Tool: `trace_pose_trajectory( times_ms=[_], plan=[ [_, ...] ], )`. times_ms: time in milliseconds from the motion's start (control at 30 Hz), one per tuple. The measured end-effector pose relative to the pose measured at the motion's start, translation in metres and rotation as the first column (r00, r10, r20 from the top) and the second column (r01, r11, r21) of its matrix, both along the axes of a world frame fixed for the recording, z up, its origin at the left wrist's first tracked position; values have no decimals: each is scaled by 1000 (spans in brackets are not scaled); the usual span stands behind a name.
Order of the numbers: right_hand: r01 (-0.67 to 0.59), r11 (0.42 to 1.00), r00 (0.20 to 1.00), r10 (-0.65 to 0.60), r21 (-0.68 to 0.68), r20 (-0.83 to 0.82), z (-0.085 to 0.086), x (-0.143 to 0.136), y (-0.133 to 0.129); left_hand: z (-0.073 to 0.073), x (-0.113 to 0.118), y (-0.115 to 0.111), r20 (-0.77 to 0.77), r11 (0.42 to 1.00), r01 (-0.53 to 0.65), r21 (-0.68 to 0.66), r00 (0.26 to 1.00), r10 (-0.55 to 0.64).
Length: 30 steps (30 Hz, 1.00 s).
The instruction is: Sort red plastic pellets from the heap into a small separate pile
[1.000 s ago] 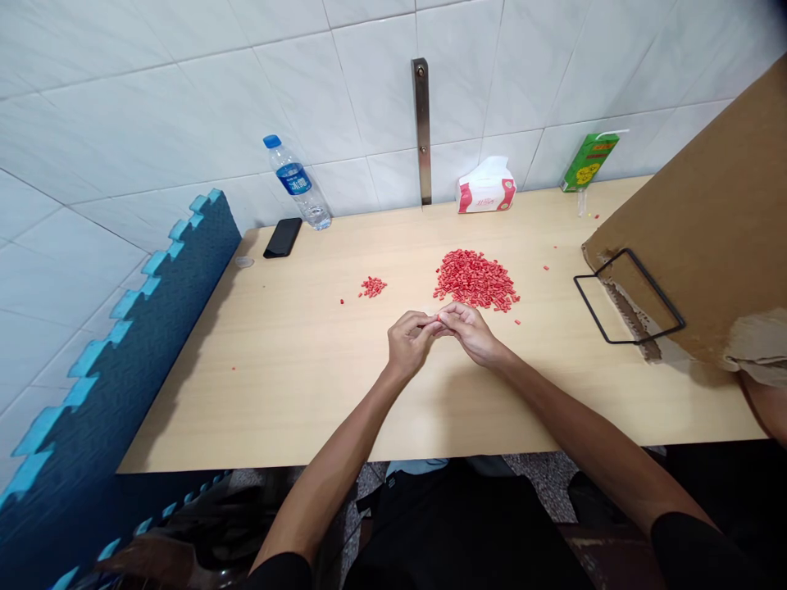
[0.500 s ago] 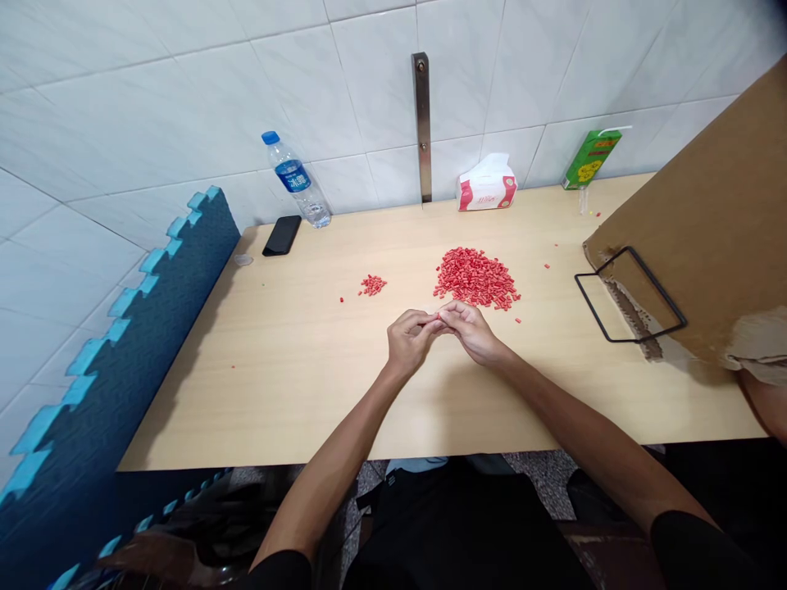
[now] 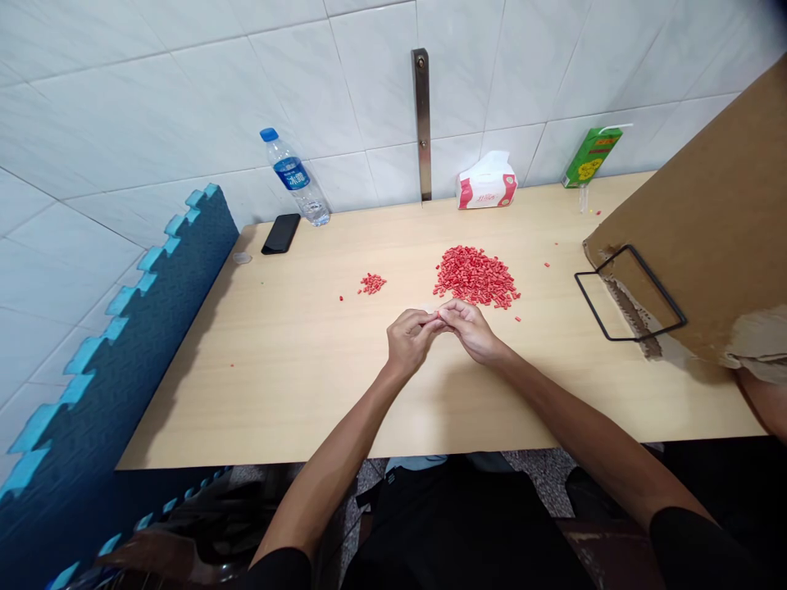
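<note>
My left hand [image 3: 411,338] and my right hand [image 3: 470,329] meet fingertip to fingertip over the wooden table [image 3: 295,410]. Between their pinched fingers shows a small red piece [image 3: 438,315], mostly covered by the fingertips. Just beyond my right hand lies a large heap of small red pieces [image 3: 476,277]. A much smaller group of red pieces [image 3: 372,283] lies beyond my left hand, with one loose piece [image 3: 341,298] to its left.
Along the wall stand a water bottle [image 3: 298,180], a tissue pack [image 3: 487,185] and a green drink carton [image 3: 591,157]. A phone [image 3: 281,234] lies back left. Blue foam mat [image 3: 153,303] edges the left; cardboard [image 3: 694,221] and a black wire frame [image 3: 662,288] are right, near another person's arm [image 3: 762,400].
</note>
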State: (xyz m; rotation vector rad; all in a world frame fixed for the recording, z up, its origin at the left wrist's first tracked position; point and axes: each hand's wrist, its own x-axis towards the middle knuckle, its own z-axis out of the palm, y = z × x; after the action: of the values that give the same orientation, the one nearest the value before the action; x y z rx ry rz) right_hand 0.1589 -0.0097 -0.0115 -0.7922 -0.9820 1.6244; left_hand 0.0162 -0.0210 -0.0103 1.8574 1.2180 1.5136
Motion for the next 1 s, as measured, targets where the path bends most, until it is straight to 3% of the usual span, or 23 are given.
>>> trace_pose_trajectory(
  times_ms=[1000],
  plan=[
    [1,1000,1000,-1,10,-1,-2,1,0,1,0,0,89,995,56,-87,995,-49]
  ],
)
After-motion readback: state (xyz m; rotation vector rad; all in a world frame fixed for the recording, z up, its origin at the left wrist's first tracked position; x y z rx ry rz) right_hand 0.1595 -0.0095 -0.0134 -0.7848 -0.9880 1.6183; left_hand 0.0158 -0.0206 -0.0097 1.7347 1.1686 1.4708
